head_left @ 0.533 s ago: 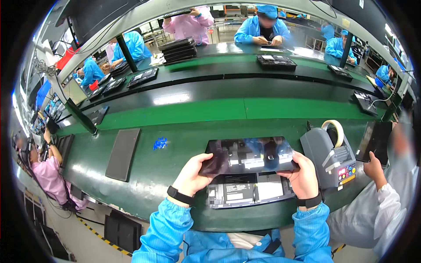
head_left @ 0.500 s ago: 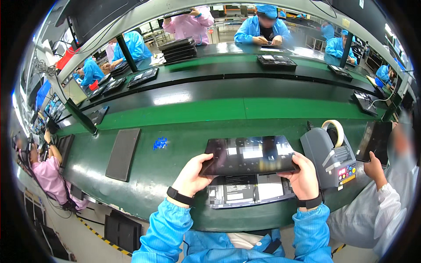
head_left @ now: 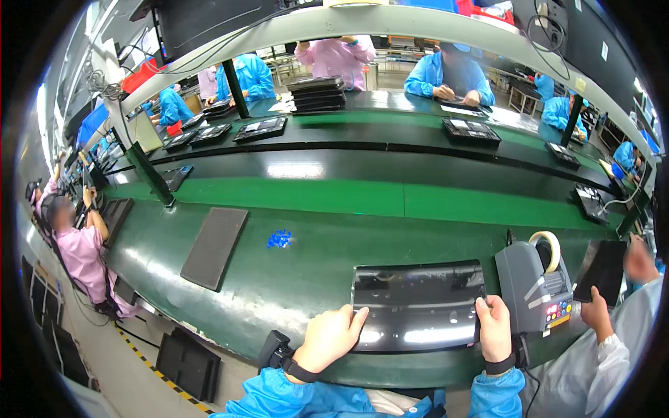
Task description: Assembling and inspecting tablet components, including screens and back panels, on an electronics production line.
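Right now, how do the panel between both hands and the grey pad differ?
The panel is glossy, the pad matte. The left hand and right hand touch the panel, not the pad. The panel's length runs crosswise; the pad's slants away. Both are dark and rectangular.

Open bench point(head_left: 320, 237) lies beyond the black panel point(head_left: 418, 306) — rightward, a tape dispenser point(head_left: 521, 287) leaves seemingly little gap.

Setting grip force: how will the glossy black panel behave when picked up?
The glossy black panel is probably slippery, given its mirror-like reflections. Likely stiff: no fold or ripple shows between the left hand and the right hand. Its glass-like face may scratch or crack.
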`<state>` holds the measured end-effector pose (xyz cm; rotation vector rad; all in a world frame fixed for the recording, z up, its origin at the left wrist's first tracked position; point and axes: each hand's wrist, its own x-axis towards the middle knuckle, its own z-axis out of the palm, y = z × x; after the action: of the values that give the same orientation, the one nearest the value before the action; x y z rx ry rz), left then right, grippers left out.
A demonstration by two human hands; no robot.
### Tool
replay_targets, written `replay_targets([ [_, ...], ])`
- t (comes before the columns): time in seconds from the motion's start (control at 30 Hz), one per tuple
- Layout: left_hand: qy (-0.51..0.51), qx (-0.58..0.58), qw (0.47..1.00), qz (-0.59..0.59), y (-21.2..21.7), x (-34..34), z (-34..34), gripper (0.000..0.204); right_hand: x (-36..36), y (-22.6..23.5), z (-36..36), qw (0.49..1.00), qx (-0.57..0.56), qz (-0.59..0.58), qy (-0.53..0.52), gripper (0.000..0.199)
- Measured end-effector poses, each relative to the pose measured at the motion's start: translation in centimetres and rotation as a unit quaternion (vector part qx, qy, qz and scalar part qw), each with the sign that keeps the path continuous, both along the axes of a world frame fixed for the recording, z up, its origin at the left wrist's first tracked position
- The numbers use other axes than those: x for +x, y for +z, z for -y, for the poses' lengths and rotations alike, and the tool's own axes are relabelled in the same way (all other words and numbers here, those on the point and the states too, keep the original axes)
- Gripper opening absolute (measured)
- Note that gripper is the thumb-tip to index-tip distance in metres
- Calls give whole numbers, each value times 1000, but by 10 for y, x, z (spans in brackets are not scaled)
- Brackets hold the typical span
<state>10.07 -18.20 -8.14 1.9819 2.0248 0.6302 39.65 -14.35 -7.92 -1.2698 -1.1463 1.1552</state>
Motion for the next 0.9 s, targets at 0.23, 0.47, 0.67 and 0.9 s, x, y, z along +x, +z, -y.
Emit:
replay_targets([
  [0.23,20,43,999,-11,-1,4,-3,42,0,-6,-4,999,-41,29,6,24],
  [0.47,34,11,999,-12,-6,-1,1,46,-10,18,1,988,-100,117,-16,20],
  [0.67,28,-50,997,42,-4,-4,-2,50,-5,7,-2,878,113,453,-110,30],
  [0.9,47,-137,979,144,4,-19,-29,52,-12,-10,-21,889,69,437,-115,35],
])
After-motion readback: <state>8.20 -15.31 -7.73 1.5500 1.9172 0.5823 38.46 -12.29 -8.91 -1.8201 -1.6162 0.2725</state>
